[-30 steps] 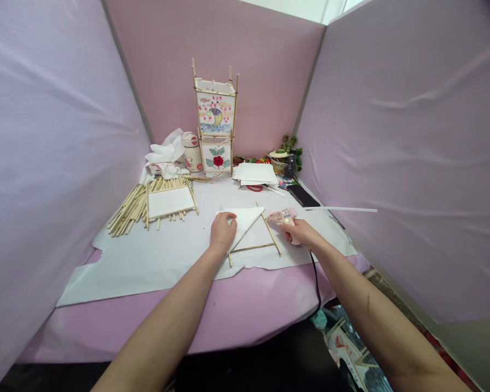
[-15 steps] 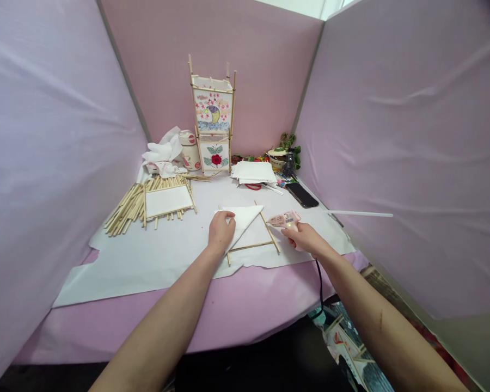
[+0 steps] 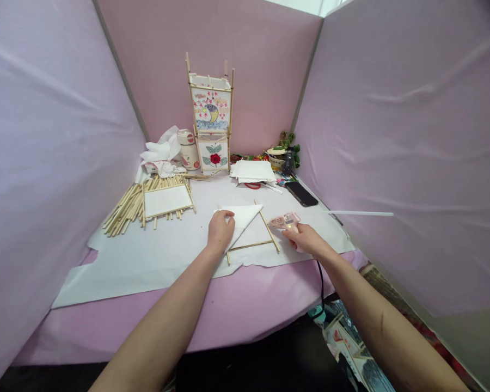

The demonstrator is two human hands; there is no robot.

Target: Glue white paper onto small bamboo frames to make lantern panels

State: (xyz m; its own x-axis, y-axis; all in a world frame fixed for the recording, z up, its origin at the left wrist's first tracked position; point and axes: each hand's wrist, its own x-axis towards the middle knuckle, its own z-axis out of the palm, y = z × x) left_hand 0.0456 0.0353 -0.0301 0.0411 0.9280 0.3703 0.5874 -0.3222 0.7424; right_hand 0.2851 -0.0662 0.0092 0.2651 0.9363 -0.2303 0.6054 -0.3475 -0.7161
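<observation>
Pink fabric walls close you in on three sides, leaving only the near side open, and the desk (image 3: 237, 310) between them is covered in pink cloth with a white paper sheet (image 3: 147, 261) spread over most of it.

From the head view, your left hand (image 3: 219, 230) rests on a folded white paper (image 3: 245, 218), fingers curled down and pinching its upper edge where it lies across a wooden stick frame (image 3: 253, 237). The frame sits close to the sheet's ragged near edge, with a strip of bare pink desk between it and the drop-off. Your right hand (image 3: 306, 238) is wrapped around a pink glue gun (image 3: 285, 220), its nozzle pointing left, just beside the frame's right stick; the black cord (image 3: 320, 283) falls over the desk's near edge. A thin white rod (image 3: 361, 213) sticks out to the right from behind the gun, ending close to the right wall.

To the left of your left hand the sheet lies open up to a pile of wooden sticks (image 3: 124, 209) with a finished panel (image 3: 166, 200) on top. At the back stand a decorated lantern (image 3: 210, 120), a jar (image 3: 187, 148), crumpled tissue (image 3: 159, 155), a stack of white papers (image 3: 253, 171), a phone (image 3: 302, 194) and a small plant (image 3: 288, 147), all well apart from your hands.
</observation>
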